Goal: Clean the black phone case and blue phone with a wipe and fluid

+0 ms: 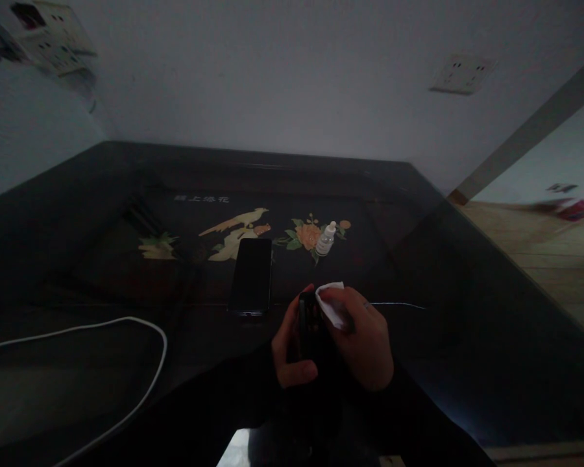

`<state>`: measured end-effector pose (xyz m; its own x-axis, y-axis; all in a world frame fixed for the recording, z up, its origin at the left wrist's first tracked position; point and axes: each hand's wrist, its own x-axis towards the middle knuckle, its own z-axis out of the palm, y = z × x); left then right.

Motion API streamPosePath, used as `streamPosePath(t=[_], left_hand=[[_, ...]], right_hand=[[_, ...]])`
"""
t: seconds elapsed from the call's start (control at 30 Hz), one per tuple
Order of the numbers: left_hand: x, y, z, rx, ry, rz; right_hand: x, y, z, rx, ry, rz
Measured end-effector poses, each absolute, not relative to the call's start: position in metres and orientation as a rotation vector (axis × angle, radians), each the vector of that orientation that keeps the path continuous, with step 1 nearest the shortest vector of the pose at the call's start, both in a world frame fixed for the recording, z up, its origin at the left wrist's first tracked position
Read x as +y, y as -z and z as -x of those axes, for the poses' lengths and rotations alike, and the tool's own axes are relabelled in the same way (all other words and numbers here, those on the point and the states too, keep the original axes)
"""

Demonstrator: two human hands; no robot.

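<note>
- The dark object (pixel 305 324) lies inside the left grip (pixel 289 350), on its right side, and is held above the near part of the tabletop (pixel 448 337).
- It stands with a narrow edge toward the viewer, and its face with small round parts is turned to the right; the lower end is lost in shadow.
- The left grip is closed around this object: the fingers are along its left and far side, and the thumb is at the near end.
- The right grip (pixel 366 340) is just to the right of the object. Its thumb and fingers are together on a white cloth (pixel 333 306), which is pinched and folded between them.
- The left edge of the white cloth comes to the far end of the dark object; if the two are touching, I cannot tell with certainty.
- Farther and to the left of both grips, a black phone (pixel 251 275) lies flat, with its screen upward.
- A small clear bottle (pixel 326 241) with a white cap stands on the far side of the grips, over the right part of a printed flower (pixel 307 235).
- At the near left, a white cable (pixel 163 344) makes a wide curve on the tabletop.
</note>
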<state>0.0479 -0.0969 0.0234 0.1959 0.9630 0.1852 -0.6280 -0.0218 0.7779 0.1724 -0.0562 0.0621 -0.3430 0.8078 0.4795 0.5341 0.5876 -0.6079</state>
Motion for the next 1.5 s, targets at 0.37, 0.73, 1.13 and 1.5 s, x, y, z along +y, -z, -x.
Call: streamPosePath(t=[0.37,0.73,1.13,1.5], left_hand=[[-0.095,-0.02,-0.047,0.488,-1.357,-0.893],[-0.092,-0.015,-0.043,0.537,-1.381,-0.927],[-0.095,-0.027,-0.041,0.539,-1.36,-0.919],[-0.09,-0.013,-0.038,0.456,-1.388,-1.0]], right_hand=[[-0.057,-0.06,-0.17,-2.051,-0.493,1.095],[-0.065,-0.064,-0.167,-2.044,-0.724,1.1],[-0.066,-0.073,-0.168,-1.931,-0.912,1.114],[-0.066,-0.07,-0.169,-2.005,-0.888,1.023]])
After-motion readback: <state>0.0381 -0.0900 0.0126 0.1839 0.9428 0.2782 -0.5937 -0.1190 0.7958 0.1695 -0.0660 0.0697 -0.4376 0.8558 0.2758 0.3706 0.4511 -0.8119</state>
